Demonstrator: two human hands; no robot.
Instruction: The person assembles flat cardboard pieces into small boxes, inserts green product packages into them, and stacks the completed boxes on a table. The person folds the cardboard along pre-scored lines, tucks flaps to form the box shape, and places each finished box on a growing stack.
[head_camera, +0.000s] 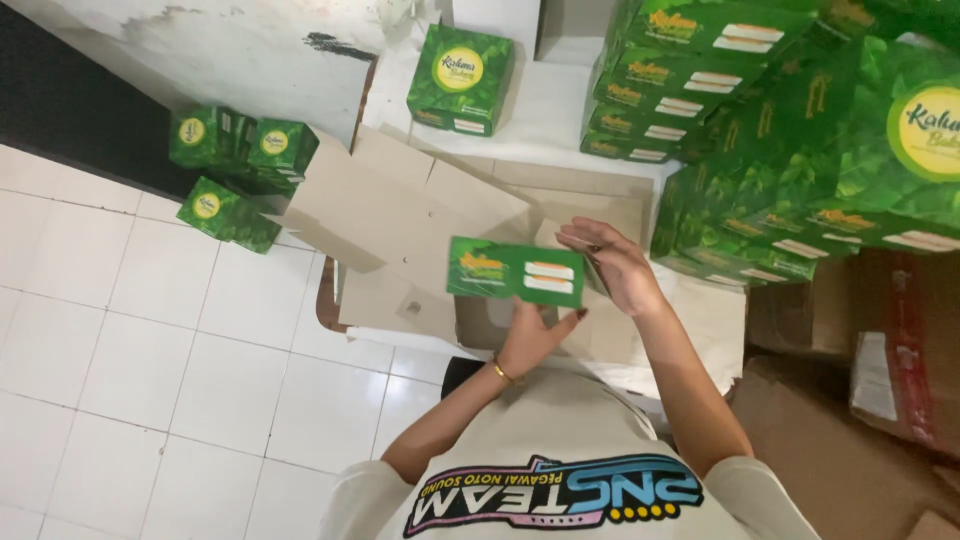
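The person holds a flat green printed cardboard carton (515, 271), still unfolded, level in front of the chest and above the unprinted brown cardboard sheets (400, 215) spread on the white tiled floor (150, 340). Its long axis runs left to right across the view, tilted slightly down toward the right end.

The left hand (530, 335) is below the carton, palm up, with its fingers under the lower edge near the right half; it carries a thin gold bracelet (502, 375) at the wrist. It looks open and supporting rather than clenched. The right hand (612, 262) comes in from the right and curls over the carton's right end, fingers bent toward the edge; whether it pinches the edge or only touches it cannot be told. Both hands sit at the carton's right half, so its left end stands free.

Up and to the left, 3 small assembled green boxes (235, 165) lie close together on the floor, well apart from the hands. 1 larger assembled green box (460, 80) stands farther up on a white surface. To the right, stacks of flat green cartons (740, 240) rise near the right hand.
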